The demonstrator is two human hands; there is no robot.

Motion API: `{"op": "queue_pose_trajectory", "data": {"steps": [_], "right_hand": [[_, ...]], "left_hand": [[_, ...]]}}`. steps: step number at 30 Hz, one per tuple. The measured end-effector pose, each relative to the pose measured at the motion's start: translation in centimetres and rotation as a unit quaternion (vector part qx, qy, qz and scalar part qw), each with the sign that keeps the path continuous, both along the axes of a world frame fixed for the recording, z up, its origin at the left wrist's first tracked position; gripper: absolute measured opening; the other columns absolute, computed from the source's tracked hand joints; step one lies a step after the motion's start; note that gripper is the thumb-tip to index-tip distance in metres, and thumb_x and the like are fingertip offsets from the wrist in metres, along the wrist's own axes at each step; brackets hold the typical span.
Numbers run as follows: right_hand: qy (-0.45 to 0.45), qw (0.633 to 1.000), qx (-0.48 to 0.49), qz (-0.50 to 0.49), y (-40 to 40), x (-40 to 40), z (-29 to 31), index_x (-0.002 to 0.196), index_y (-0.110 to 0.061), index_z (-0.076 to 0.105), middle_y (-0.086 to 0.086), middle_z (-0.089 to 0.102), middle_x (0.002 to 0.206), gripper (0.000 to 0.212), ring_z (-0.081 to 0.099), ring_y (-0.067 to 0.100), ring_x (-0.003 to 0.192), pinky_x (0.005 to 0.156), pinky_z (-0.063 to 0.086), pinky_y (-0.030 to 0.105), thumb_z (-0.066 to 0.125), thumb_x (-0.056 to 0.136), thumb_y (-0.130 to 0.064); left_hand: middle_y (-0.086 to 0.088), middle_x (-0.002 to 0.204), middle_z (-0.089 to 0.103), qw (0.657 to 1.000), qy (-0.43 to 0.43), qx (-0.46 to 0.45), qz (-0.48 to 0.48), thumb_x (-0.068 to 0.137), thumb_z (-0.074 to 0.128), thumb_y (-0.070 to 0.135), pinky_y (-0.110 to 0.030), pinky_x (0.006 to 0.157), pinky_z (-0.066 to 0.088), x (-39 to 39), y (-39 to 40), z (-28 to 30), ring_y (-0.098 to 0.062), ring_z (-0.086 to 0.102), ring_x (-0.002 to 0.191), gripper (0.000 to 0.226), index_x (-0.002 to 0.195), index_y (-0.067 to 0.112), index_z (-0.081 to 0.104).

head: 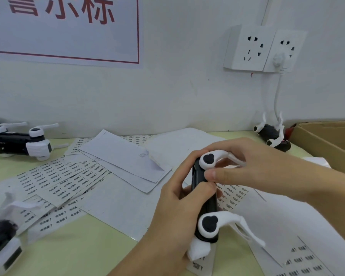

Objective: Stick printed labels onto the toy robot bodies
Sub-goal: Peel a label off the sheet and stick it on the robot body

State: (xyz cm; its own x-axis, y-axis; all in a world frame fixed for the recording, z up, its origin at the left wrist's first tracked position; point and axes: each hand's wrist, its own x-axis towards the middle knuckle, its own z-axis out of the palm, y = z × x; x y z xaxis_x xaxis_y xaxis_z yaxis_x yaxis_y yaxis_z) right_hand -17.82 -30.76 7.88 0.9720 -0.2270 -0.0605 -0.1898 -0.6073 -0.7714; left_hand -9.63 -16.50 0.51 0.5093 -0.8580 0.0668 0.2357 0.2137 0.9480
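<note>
Covering pale-green table [72, 253]: label sheets [54, 182]; wall sockets [249, 48] behind.

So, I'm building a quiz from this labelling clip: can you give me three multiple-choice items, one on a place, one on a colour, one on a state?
1. Where is the cardboard box?
A. At the table's right edge
B. Under the wall sockets, hanging
C. On the left, beside the label sheets

2. What colour is the body of the toy in the hands?
A. Red
B. Black
C. Yellow

3. What is the left hand doing?
A. Lying flat on the table
B. Gripping the toy
C. Holding a pen

Answers:
1. A, its open flap shows at the right, next to another toy.
2. B, a black body with white rounded parts.
3. B, its fingers are curled round the body while the right hand presses its thumb on it.
</note>
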Motion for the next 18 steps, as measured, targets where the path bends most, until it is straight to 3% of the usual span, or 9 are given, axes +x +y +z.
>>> {"op": "queue_pose_trajectory", "data": {"steps": [2,5,11,14,18], "right_hand": [[0.002,0.999,0.050,-0.009,-0.1,0.1,-0.3,0.110,-0.016,0.071,0.013,0.073,0.103,0.027,0.070,0.030,0.098,0.096,0.054,0.051,0.071,0.086,-0.027],[0.006,0.993,0.114,-0.012,-0.2,0.2,-0.7,0.111,-0.011,0.070,0.017,0.069,0.100,0.033,0.062,0.021,0.085,0.083,0.046,0.039,0.069,0.079,-0.020],[-0.005,0.982,0.188,0.002,-0.4,0.4,-1.0,0.109,0.000,0.067,0.005,0.064,0.089,0.030,0.055,0.018,0.082,0.076,0.042,0.029,0.066,0.081,-0.011],[-0.003,0.975,0.220,0.016,-0.5,0.2,-0.9,0.111,-0.001,0.066,0.007,0.063,0.094,0.027,0.054,0.020,0.083,0.080,0.043,0.031,0.064,0.086,-0.011],[-0.005,0.973,0.229,0.013,-0.6,0.4,-1.2,0.114,0.000,0.065,0.012,0.066,0.106,0.030,0.058,0.025,0.095,0.088,0.046,0.037,0.064,0.086,-0.011]], "left_hand": [[-0.005,0.080,0.069,1.000,0.006,-0.012,-0.009,0.075,0.061,0.024,-0.037,0.075,0.057,0.0,0.1,0.1,-0.019,0.063,0.071,0.049,0.117,0.049,0.067],[-0.001,0.080,0.070,0.999,0.005,-0.028,-0.023,0.077,0.059,0.019,-0.030,0.068,0.056,0.1,0.1,0.2,-0.018,0.063,0.068,0.048,0.118,0.044,0.067],[-0.013,0.085,0.065,0.998,0.033,-0.041,-0.021,0.074,0.061,0.018,-0.043,0.077,0.052,0.2,0.0,0.1,-0.026,0.058,0.079,0.051,0.116,0.045,0.069],[-0.025,0.099,0.066,0.997,0.046,-0.052,-0.019,0.075,0.061,0.018,-0.047,0.084,0.049,0.4,-0.1,-0.1,-0.031,0.060,0.090,0.052,0.121,0.043,0.067],[-0.018,0.110,0.068,0.994,0.062,-0.078,-0.034,0.080,0.060,0.018,-0.046,0.085,0.046,0.4,-0.2,-0.3,-0.028,0.060,0.095,0.048,0.125,0.035,0.066]]}}
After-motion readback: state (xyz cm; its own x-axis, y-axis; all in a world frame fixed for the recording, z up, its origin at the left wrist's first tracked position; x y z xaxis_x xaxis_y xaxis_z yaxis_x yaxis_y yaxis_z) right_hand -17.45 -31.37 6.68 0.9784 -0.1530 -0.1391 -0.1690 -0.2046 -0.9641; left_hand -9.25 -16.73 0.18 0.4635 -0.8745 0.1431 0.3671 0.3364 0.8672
